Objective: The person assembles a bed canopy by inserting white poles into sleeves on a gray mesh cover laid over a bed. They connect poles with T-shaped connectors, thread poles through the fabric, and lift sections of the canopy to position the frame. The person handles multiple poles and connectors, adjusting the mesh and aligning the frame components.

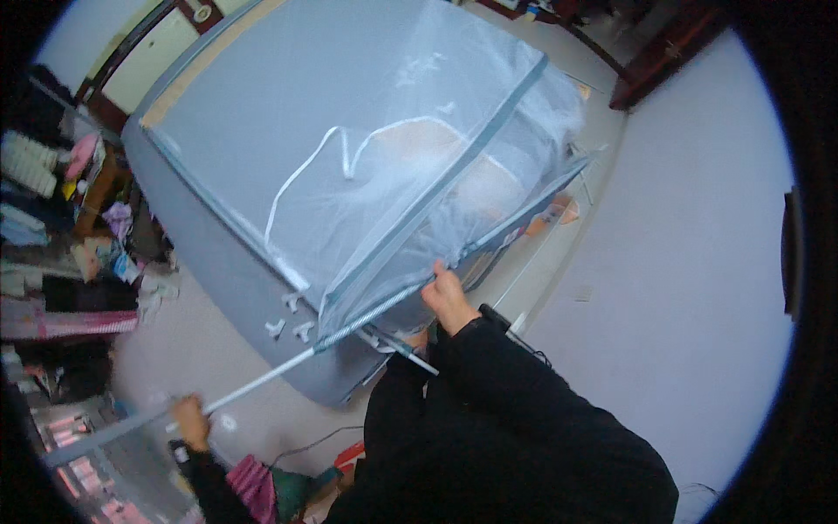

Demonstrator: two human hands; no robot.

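Note:
A white mosquito net (384, 218) with grey-blue edge sleeves lies over the grey bed (227, 262). A long white pole (262, 382) runs into the gathered sleeve (371, 316) along the net's near edge. My left hand (190, 421), at the lower left and slightly blurred, is closed around the pole's outer stretch. Near the middle, my right hand (449, 301) pinches the bunched sleeve, with the thumb on top; the pole inside is hidden there. Several white plastic connectors (275, 329) lie at the bed's near corner. Another white rod (417, 359) sticks out beside them.
Piled clothes (65, 293) and other belongings crowd the left side. Pink and green fabric (262, 489) lies on the floor by my left forearm, with a dark cable (314, 439) close by. The pale wall (690, 253) rises on the right, past a narrow floor strip.

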